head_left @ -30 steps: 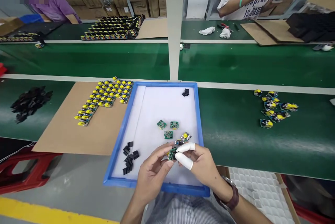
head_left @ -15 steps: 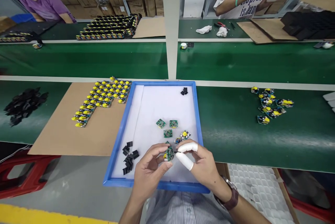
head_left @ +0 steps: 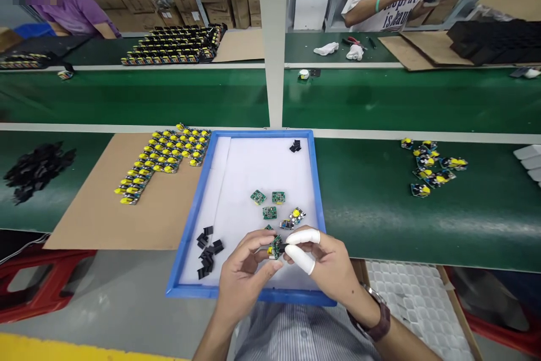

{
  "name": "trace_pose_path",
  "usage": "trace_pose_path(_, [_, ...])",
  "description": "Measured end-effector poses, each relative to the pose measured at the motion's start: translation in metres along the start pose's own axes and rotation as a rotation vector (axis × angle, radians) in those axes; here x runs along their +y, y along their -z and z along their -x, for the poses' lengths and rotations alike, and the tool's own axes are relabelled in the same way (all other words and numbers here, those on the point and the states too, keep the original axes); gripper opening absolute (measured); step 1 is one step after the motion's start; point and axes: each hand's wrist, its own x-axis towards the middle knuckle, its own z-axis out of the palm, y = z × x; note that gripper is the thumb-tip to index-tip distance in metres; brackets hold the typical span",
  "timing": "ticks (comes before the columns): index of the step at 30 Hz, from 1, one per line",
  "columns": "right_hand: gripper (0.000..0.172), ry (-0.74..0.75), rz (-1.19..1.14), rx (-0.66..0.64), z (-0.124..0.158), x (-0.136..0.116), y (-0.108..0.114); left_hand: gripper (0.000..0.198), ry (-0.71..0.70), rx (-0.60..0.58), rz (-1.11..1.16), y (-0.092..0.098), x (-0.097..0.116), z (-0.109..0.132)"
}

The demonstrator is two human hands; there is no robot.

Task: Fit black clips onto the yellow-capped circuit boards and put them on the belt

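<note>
My left hand and my right hand meet over the near end of a blue-rimmed white tray. Together they pinch a small green circuit board with a yellow part. White finger cots cover my right thumb and forefinger. On the tray just beyond the hands lie three bare green boards and one board with a yellow part. Several small black parts lie at the tray's near left, and a few more black parts lie at its far right corner.
Left of the tray, a cardboard sheet carries rows of yellow-topped boards. A black parts heap lies far left, loose boards at right on the green belt. A grey post stands behind the tray. Two people work across the line.
Both hands stay joined on the board and have turned it slightly between the fingers. The view has shifted a little to the left.
</note>
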Motion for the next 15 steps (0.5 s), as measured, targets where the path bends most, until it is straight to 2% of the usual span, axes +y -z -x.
trace_pose_path(5, [0.009,-0.065,-0.002,0.061,0.0008,-0.0020,-0.0025,0.032,-0.023,0.006,-0.055,-0.0016,0.0031,0.0002])
trace_pose_path(10, [0.008,-0.103,-0.007,0.033,0.0040,0.0009,-0.0028,0.033,-0.040,-0.004,-0.092,-0.0017,0.0040,0.0011])
trace_pose_path(15, [0.007,0.041,0.176,0.076,0.0060,0.0025,-0.0036,0.035,-0.046,-0.023,-0.089,-0.0014,0.0024,0.0029])
